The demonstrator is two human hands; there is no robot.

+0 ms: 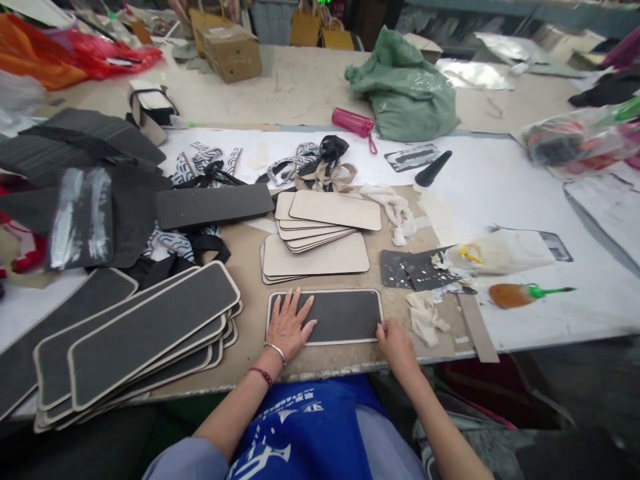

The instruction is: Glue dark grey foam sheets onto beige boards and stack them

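Black-faced board panel (340, 316) at the bench's (320, 363) near edge: we press it flat, left hand (289, 327) spread on top, right hand (396, 341) pinching its right-hand corner; next calls for even smoothing pressure.

The dark panel (340, 315) under the left hand (289, 327) looked matt, like felt or foam, edged with pale board. The stacked boards (320, 233) behind it seemed smooth, matt card. The green bag (405, 87) and the pink tube (353, 122) appeared glossy plastic; the rags (425, 317) were soft cloth.
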